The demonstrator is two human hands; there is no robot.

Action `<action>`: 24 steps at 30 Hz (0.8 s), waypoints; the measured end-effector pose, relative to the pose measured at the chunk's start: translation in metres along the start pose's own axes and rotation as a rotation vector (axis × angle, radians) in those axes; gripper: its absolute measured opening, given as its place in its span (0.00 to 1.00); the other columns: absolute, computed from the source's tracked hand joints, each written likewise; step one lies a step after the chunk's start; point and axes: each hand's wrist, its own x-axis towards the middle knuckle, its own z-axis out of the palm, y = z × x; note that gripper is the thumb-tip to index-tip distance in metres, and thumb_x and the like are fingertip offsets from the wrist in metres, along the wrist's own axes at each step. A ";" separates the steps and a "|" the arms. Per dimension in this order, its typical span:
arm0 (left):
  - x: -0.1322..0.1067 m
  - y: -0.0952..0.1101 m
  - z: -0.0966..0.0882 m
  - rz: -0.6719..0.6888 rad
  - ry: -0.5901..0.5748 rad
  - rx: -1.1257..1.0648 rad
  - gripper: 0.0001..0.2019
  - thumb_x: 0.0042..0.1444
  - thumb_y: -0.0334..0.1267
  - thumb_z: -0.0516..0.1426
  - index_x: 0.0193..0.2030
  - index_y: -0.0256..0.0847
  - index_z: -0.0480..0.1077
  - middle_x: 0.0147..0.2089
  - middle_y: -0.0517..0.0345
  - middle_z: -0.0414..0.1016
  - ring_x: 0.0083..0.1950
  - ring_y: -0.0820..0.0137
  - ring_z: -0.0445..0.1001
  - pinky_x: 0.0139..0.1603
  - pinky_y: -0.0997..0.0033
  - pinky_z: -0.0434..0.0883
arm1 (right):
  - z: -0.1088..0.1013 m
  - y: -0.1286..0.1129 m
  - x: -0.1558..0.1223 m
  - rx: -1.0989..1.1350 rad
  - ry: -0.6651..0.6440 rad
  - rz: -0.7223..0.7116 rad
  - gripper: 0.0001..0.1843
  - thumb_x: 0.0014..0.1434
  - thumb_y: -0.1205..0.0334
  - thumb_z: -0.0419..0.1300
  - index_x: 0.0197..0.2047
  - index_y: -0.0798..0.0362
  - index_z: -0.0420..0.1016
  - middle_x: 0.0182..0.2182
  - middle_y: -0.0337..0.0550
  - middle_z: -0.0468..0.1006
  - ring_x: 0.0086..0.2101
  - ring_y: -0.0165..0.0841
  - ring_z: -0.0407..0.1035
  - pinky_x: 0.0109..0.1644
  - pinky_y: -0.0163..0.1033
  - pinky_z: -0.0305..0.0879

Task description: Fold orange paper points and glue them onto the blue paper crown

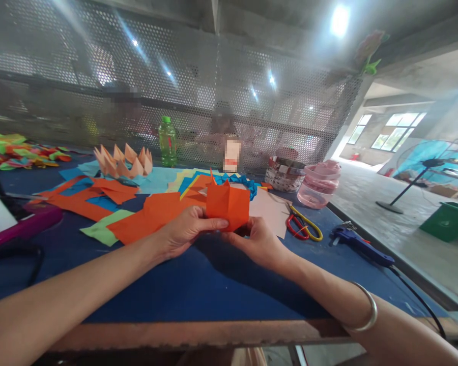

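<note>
From where I stand, a folded piece of orange paper (228, 206) is held up between two hands, just above the blue tabletop (156, 295). The left hand (185, 231) pinches it, thumb across the lower front; the right hand (263, 244) grips the lower right corner, some of its fingers hidden from me. Just left of the fingers lie flat orange sheets (152, 218) and a light green sheet (105, 227); right behind them sits some blue folded paper (240, 180). A pale pink sheet (270, 206) lies just to their right, then scissors (302, 226) with red and yellow handles, and farther right a blue hot-glue gun (361, 246). Beyond the fingers, to the right, stand a woven basket (285, 175) and a pink see-through jar (318, 185); beyond them, to the left, a ring of peach paper points (124, 165) and a green-capped plastic bottle (167, 145).
</note>
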 end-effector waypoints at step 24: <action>0.000 0.010 -0.012 -0.117 0.062 0.105 0.10 0.52 0.42 0.64 0.35 0.36 0.77 0.30 0.55 0.80 0.26 0.73 0.76 0.21 0.81 0.68 | -0.018 -0.003 0.002 -0.391 0.337 -0.506 0.28 0.55 0.78 0.50 0.57 0.48 0.61 0.47 0.46 0.69 0.41 0.31 0.68 0.37 0.35 0.69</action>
